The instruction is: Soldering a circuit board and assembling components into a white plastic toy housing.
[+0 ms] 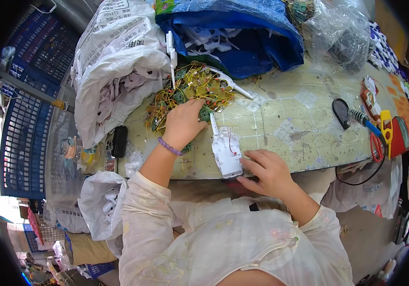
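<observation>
A white plastic housing (226,153) with a narrow handle lies on the table in front of me, its hollow inside facing up. A thin red wire (233,147) rests in it. My right hand (269,171) is beside its lower right edge, fingers apart, the fingertips close to or touching the rim. Left of the housing, my left hand (185,121) reaches onto a heap of green circuit boards (159,112) with yellow and red wires. Its fingers curl around a small green circuit board (205,113) at the heap's edge; the fingertips are partly hidden. A bead bracelet circles the wrist.
Behind the heap stand a white woven sack (118,57) of pale plastic parts and a blue bag (266,45) with white parts. A white handled part (230,82) lies behind the boards. Red-handled scissors (377,147) and a yellow tool (386,126) are at the right; a black case (119,141) sits left.
</observation>
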